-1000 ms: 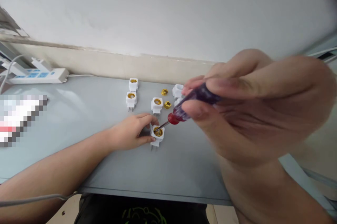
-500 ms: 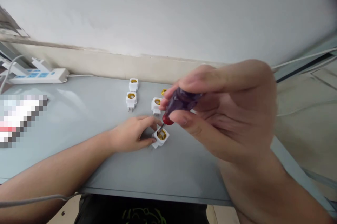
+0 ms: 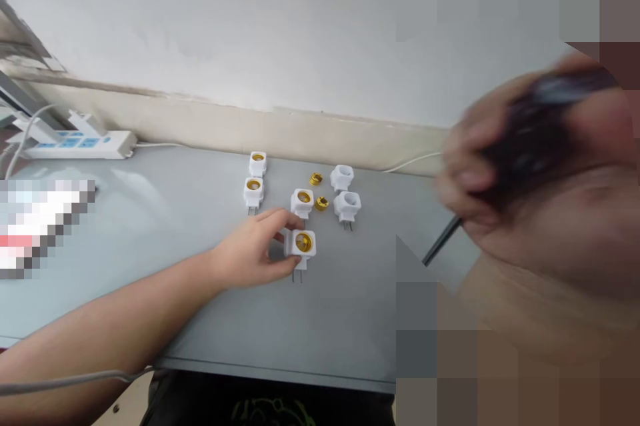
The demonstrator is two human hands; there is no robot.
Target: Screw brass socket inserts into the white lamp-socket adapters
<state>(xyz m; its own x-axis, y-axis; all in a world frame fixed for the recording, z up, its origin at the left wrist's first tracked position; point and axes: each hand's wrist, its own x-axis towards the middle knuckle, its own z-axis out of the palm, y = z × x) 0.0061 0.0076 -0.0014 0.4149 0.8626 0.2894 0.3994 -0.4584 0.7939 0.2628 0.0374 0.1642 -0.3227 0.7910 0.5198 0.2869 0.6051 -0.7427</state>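
Well, the white plug-in lamp socket (image 3: 302,244) nearest the person sits on the grey worktop (image 3: 350,323), with its brass collar (image 3: 303,243) facing up and its two metal pins (image 3: 297,275) pointing toward the person. The left hand (image 3: 255,246) holds this socket from its left side in a closed grip, with the fingertips (image 3: 286,217) curled over its upper edge and the thumb (image 3: 287,266) along its lower edge. Well to the right, the right hand (image 3: 530,146) is blurred and partly pixelated, but it appears closed around the dark handle of a screwdriver (image 3: 537,136). The screwdriver's thin shaft (image 3: 441,241) slants down and left, its tip well apart from the socket. Just beyond the held socket stands a second socket (image 3: 302,203) with a brass collar, and two more such sockets (image 3: 255,176) sit to its left. To its right are two sockets without brass (image 3: 345,193), with two loose brass rings (image 3: 319,191) lying between those groups. Far left on the worktop lies a white power strip (image 3: 75,145) with blue panels, beside a pixelated patch (image 3: 40,226). A grey cable (image 3: 75,381) crosses the left forearm (image 3: 125,313).
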